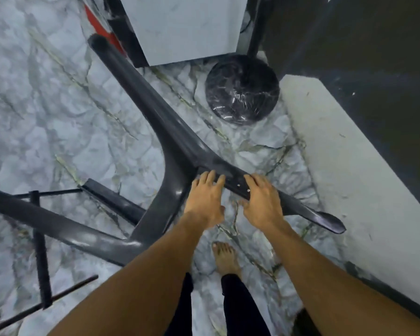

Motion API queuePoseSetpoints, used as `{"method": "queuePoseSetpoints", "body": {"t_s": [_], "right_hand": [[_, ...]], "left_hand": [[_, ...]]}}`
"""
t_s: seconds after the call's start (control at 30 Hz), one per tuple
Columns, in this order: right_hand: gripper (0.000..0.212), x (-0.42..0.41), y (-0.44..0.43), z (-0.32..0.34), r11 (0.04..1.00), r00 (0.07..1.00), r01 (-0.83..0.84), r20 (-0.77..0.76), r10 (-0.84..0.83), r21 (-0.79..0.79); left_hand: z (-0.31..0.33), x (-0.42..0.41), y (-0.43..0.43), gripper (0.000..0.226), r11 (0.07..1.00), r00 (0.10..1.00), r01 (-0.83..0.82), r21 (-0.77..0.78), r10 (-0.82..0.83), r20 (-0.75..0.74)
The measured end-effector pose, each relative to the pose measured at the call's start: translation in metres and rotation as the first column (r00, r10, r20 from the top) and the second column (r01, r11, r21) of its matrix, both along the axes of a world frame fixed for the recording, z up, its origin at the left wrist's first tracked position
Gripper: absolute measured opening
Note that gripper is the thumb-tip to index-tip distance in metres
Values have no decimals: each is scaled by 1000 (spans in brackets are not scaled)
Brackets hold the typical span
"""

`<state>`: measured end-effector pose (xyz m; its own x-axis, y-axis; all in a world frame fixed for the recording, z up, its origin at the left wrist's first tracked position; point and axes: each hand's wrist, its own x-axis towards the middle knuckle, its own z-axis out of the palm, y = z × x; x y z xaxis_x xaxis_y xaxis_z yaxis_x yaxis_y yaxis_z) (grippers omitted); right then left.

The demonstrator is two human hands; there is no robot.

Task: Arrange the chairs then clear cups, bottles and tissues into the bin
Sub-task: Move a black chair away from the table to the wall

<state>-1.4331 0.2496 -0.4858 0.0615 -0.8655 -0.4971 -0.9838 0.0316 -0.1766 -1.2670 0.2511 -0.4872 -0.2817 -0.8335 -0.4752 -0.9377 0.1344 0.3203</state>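
At the left, over the marble floor (46, 105), the chair (155, 122) spreads its dark curved frame, and I see my left hand (205, 197) and right hand (262, 202) side by side, fingers curled over its top rail. I would grip evenly and slide it, minding the round black base (243, 88) beyond and the pale ledge (349, 166) to the right.
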Motion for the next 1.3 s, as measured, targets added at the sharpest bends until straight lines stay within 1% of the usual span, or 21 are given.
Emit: {"method": "queuePoseSetpoints", "body": {"t_s": [0.07, 0.1, 0.17, 0.2, 0.23, 0.33, 0.4, 0.5, 0.6, 0.67, 0.7, 0.77, 0.83, 0.9, 0.97, 1.03, 1.07, 1.1, 1.17, 1.23, 1.3], "right_hand": [[64, -22, -3, -13, 997, 999, 10, 54, -6, -77], [60, -33, -4, -20, 994, 997, 30, 80, -21, -106], [52, -53, -6, -28, 990, 990, 103, 111, -92, -101], [49, -63, -5, -32, 988, 987, 132, 103, -124, -82], [47, -73, -3, -36, 987, 986, 148, 82, -143, -55], [41, -106, 10, -41, 986, 986, 165, 16, -165, 23], [39, -124, 18, -39, 984, 986, 169, -9, -169, 55], [39, -138, 20, -28, 983, 986, 159, 27, -162, 91], [45, -143, 27, -6, 983, 987, 138, 63, -146, 119], [48, -149, 31, 13, 989, 990, 121, 57, -126, 88], [46, -152, 31, 25, 992, 992, 104, 67, -108, 66], [33, -148, 24, 54, 998, 994, 47, 98, -52, 52], [18, -133, 11, 88, 997, 993, -34, 112, 26, 67], [9, -112, 2, 125, 993, 988, -100, 127, 91, 68], [7, -87, -1, 161, 988, 978, -138, 164, 126, 67], [14, -58, 0, 200, 987, 970, -152, 202, 138, 55], [18, -43, 2, 220, 987, 967, -153, 213, 140, 48], [19, -27, 4, 239, 987, 965, -154, 221, 141, 40], [21, 6, 9, 277, 988, 963, -150, 232, 139, 33], [30, 44, 11, 313, 987, 953, -160, 263, 153, 6], [38, 90, 16, 350, 988, 947, -156, 283, 151, -2]], "left_hand": [[-15, -35, -19, 83, 996, 999, 48, -81, -49, -19], [-22, -51, -27, 81, 987, 996, 91, -136, -92, -4], [-36, -78, -40, 78, 955, 980, 199, -222, -194, 42], [-43, -89, -44, 74, 940, 968, 250, -234, -245, 50], [-47, -100, -46, 65, 929, 955, 297, -221, -294, 51], [-48, -122, -46, 34, 919, 921, 386, -80, -379, 92], [-42, -128, -50, 25, 921, 918, 389, -32, -384, 100], [-25, -128, -52, 30, 924, 921, 383, 7, -382, 80], [1, -119, -52, 34, 940, 939, 337, 52, -340, 62], [21, -108, -55, 38, 950, 949, 310, 31, -311, 45], [31, -100, -56, 39, 957, 956, 291, 16, -291, 39], [50, -81, -56, 40, 968, 968, 250, -26, -249, 33], [70, -59, -52, 33, 975, 981, 194, -110, -192, 29], [93, -37, -44, 26, 969, 994, 104, -223, -107, 2], [124, -20, -27, 38, 950, 1000, -12, -311, 6, -20], [159, -12, 1, 61, 921, 978, -204, -331, 174, -119], [178, -10, 20, 70, 899, 945, -313, -306, 264, -193], [197, -8, 41, 74, 864, 891, -429, -263, 356, -281], [230, -7, 89, 73, 782, 740, -603, -157, 475, -476], [259, -8, 141, 73, 754, 616, -656, -35, 509, -601], [280, -6, 190, 79, 737, 530, -672, 72, 546, -649]]}}
